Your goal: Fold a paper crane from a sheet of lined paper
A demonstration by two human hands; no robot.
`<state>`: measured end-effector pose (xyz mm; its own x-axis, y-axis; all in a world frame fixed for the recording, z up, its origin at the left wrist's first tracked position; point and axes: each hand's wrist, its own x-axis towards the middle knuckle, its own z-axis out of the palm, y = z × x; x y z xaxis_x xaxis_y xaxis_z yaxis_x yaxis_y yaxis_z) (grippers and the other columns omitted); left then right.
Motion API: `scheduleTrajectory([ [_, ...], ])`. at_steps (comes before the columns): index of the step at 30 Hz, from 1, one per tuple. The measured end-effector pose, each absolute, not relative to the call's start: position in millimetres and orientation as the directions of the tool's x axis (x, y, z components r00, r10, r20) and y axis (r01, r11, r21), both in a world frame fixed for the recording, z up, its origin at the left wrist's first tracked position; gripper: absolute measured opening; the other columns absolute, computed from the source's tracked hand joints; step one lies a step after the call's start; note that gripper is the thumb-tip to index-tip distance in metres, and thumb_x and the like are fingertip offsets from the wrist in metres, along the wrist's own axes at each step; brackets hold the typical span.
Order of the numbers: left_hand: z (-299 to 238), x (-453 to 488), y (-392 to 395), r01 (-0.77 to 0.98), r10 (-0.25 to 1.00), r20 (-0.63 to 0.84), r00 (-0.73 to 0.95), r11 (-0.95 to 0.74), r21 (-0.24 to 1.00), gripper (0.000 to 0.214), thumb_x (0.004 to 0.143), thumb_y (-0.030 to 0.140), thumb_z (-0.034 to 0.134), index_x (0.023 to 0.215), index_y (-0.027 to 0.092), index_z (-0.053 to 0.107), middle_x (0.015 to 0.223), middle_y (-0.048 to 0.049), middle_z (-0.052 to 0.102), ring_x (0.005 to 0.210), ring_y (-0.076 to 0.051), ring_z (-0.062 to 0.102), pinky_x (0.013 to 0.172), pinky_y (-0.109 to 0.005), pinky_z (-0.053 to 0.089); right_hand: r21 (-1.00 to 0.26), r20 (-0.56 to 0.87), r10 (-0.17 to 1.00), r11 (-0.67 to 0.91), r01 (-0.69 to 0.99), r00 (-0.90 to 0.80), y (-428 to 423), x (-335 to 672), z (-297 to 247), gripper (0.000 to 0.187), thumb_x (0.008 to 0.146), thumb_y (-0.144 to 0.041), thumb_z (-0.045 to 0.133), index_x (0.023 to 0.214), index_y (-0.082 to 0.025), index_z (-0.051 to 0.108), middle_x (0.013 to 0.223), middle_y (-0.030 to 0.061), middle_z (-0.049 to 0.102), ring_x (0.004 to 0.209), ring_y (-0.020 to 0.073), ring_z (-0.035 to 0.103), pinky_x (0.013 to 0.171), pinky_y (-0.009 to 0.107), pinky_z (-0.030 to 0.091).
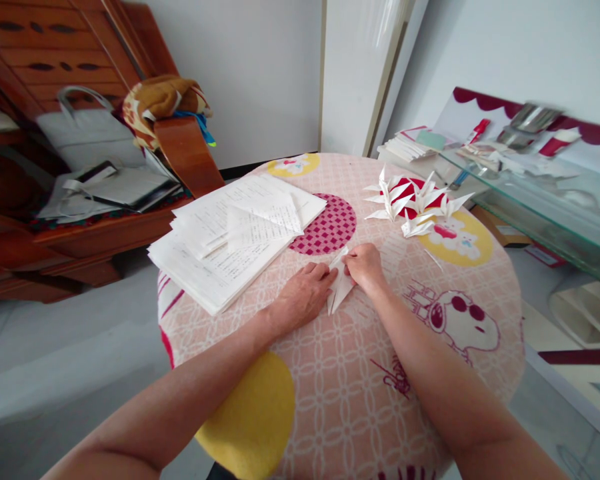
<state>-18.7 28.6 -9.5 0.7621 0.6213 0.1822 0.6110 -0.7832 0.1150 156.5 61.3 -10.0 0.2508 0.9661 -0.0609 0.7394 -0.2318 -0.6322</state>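
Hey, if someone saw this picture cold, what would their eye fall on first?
Probably the cluster of spiky white paper cranes at the far right of the round, patterned tablecloth. Next, the left hand and right hand meeting over a small folded paper near the middle, with a stack of printed sheets beyond them to the left.

The table (330, 387) bears papers (240, 237), a folded sheet (340, 291) and, apparently, cranes (423, 196).

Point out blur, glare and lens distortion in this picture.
Head view: metal container smeared toward the right edge; head view: faint glare atop the white panel; head view: forearms seem stretched toward the bottom corners, while the folded paper is clearer.
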Motion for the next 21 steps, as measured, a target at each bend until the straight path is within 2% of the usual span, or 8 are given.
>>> scheduleTrajectory([
  [4,-6.5,-15.7,32.8,0.627,0.632,0.115,0.766,-0.775,0.080,0.030,0.094,0.015,0.047,0.123,0.012,0.057,0.110,-0.0141,0.059,0.102,-0.027,0.054,0.095,-0.044,0.049,-0.582,-0.029,0.968,-0.219,0.783,0.248,62.3,156.6,-11.5,0.024,0.083,-0.022,0.061,0.064,-0.013,0.073,0.063,0.0098,0.072,0.059,0.0169,0.067,0.054,0.022,0.045],
  [8,-2.4,-16.3,36.2,0.621,0.636,0.117,0.762,-0.770,0.145,0.029,0.096,0.020,0.051,0.122,0.013,0.058,0.111,-0.0130,0.060,0.102,-0.025,0.055,0.097,-0.041,0.048,-0.584,-0.028,0.970,-0.210,0.784,0.240,62.8,157.3,-13.8,0.027,0.083,-0.023,0.060,0.061,-0.013,0.072,0.061,0.0096,0.071,0.062,0.0181,0.069,0.055,0.022,0.045],
  [11,-3.7,-17.8,36.1,0.630,0.650,0.153,0.745,-0.760,0.161,0.031,0.095,0.022,0.053,0.125,0.015,0.057,0.118,-0.0127,0.059,0.106,-0.025,0.055,0.099,-0.041,0.048,-0.604,-0.048,0.970,-0.218,0.767,0.238,62.7,157.9,-14.2,0.026,0.083,-0.023,0.060,0.061,-0.013,0.071,0.058,0.0088,0.070,0.060,0.0178,0.068,0.055,0.022,0.045],
  [15,-7.8,-19.2,36.0,0.602,0.607,0.152,0.780,-0.794,0.084,0.033,0.097,0.023,0.050,0.129,0.016,0.054,0.138,-0.0132,0.052,0.115,-0.027,0.054,0.098,-0.043,0.048,-0.623,-0.046,0.971,-0.210,0.754,0.233,62.9,158.3,-14.3,0.025,0.082,-0.020,0.061,0.061,-0.013,0.071,0.055,0.0084,0.068,0.057,0.0174,0.067,0.054,0.022,0.045],
  [18,-7.4,-19.8,37.9,0.564,0.566,0.122,0.815,-0.824,0.055,0.032,0.100,0.025,0.045,0.129,0.014,0.054,0.133,-0.0126,0.057,0.118,-0.028,0.053,0.099,-0.041,0.047,-0.631,-0.067,0.971,-0.221,0.744,0.231,63.2,158.2,-13.6,0.026,0.080,-0.018,0.059,0.055,-0.013,0.068,0.050,0.0071,0.065,0.048,0.0155,0.063,0.049,0.021,0.043],
  [21,-4.4,-19.9,40.1,0.553,0.554,0.108,0.825,-0.832,0.044,0.031,0.101,0.024,0.042,0.126,0.014,0.056,0.130,-0.0124,0.059,0.117,-0.027,0.054,0.100,-0.040,0.046,-0.694,-0.113,0.965,-0.248,0.676,0.238,62.8,157.8,-11.2,0.025,0.078,-0.018,0.059,0.054,-0.014,0.065,0.048,0.0050,0.064,0.037,0.0130,0.056,0.041,0.021,0.039],
])
